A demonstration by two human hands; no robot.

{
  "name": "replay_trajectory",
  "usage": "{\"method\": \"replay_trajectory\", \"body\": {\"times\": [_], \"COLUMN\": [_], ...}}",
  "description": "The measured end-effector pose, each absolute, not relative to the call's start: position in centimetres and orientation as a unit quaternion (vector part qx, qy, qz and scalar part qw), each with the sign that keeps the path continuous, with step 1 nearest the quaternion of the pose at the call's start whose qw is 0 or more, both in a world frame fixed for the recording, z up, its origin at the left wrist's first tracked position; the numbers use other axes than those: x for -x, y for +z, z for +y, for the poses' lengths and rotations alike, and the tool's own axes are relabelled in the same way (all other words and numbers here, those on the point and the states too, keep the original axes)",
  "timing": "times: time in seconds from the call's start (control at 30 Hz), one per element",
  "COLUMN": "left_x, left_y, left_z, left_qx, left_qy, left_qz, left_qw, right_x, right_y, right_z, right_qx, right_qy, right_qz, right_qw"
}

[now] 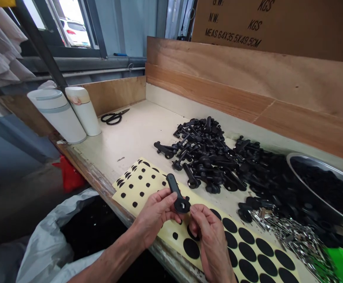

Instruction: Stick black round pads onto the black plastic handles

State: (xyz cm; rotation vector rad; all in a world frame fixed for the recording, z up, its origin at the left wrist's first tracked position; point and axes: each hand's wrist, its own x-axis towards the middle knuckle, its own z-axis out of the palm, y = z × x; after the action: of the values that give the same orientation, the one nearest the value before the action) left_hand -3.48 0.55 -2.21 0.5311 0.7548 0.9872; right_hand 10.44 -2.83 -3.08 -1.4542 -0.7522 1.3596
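The counter (124,133) is a pale board backed by plywood. On it stand 2 white canisters (59,116) near black scissors (114,116). Black handles (202,155) lie heaped mid-counter beside a steel bowl (316,177) of black parts and loose silver pins (295,239). Tan sheets (248,243) of black dots lie along the front edge.

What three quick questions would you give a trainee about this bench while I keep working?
1. Which hand grips the shaft of the black lever handle?
2. True or false: the black-handled scissors lie on the bench near the white canisters.
3. What shape are the black pads on the yellow backing sheet?

Key: 1. Left hand. 2. True. 3. Round.
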Motion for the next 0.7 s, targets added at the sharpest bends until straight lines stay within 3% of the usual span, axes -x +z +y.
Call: {"method": "replay_trajectory", "body": {"times": [0.7], "left_x": [3.46], "left_y": [-2.88], "left_z": [0.51], "left_qx": [-0.254], "left_qy": [0.463], "left_qz": [0.348], "left_qw": [0.775], "right_x": [-10.75], "right_y": [-3.74], "right_z": [-2.98], "right_qx": [0.615], "right_qy": [0.533], "right_qz": [-0.35], "right_qw": [0.464]}}
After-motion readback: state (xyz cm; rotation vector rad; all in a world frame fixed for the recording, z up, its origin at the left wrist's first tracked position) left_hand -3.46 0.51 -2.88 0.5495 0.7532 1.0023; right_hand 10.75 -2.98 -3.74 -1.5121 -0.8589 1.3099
